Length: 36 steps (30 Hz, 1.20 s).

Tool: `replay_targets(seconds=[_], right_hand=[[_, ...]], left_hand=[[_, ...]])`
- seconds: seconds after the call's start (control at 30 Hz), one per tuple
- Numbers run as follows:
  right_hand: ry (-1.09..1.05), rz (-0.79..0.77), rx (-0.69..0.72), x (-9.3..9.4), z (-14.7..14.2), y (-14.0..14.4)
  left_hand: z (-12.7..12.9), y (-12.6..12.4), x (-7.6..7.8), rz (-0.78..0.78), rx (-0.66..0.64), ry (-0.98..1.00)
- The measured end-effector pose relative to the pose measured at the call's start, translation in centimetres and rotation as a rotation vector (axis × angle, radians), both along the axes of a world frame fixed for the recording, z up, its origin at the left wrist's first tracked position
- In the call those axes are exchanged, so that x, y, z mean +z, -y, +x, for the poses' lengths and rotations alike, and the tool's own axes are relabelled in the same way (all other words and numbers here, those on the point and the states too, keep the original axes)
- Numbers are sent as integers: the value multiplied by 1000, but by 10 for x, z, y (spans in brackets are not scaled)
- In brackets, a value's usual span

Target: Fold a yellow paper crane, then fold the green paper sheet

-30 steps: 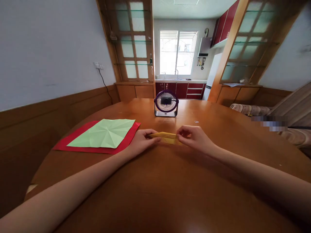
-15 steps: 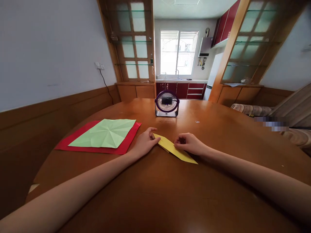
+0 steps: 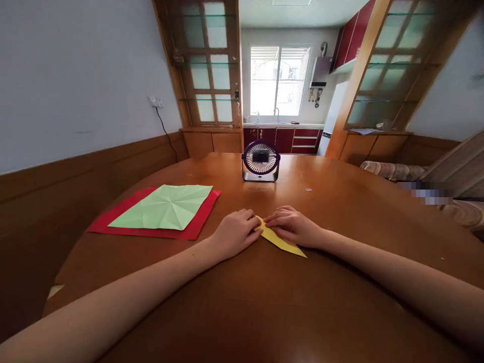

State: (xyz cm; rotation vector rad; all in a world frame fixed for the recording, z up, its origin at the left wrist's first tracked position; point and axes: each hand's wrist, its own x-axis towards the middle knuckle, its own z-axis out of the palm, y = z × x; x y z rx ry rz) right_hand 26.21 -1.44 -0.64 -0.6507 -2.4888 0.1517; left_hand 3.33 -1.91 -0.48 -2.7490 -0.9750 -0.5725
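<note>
Round brown wooden table (image 3: 264,302), kitchen behind. Left of the grip, a creased pale green paper sheet (image 3: 166,206) sits on a red one (image 3: 113,224). Left hand (image 3: 236,233) and right hand (image 3: 293,227) press flat, fingers together, on the folded yellow paper strip (image 3: 282,242) between them. I'd keep the edges lined up and run fingertips outward for a sharp crease.

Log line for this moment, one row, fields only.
left hand: pressing yellow paper | right hand: pressing same | paper: folded, flat on table
</note>
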Motion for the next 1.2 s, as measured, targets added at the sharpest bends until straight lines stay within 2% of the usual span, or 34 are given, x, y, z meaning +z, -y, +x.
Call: replay_targets(seconds=[0.3, 0.5, 0.73, 0.93, 1.07, 1.2], right_hand=[[84, 66, 76, 3, 8, 0], [65, 112, 84, 3, 9, 3], [13, 136, 90, -1, 10, 1], [6, 158, 100, -3, 9, 1], [-6, 172, 117, -1, 9, 3], [-4, 145, 118, 0, 9, 5]], left_hand=[[-3, 5, 4, -14, -20, -17], [-8, 0, -2, -110, -77, -28], [-13, -8, -1, 77, -268, -9], [-12, -4, 1, 159, -316, -54], [-13, -3, 0, 127, -344, -24], [-12, -2, -2, 3, -301, 52]])
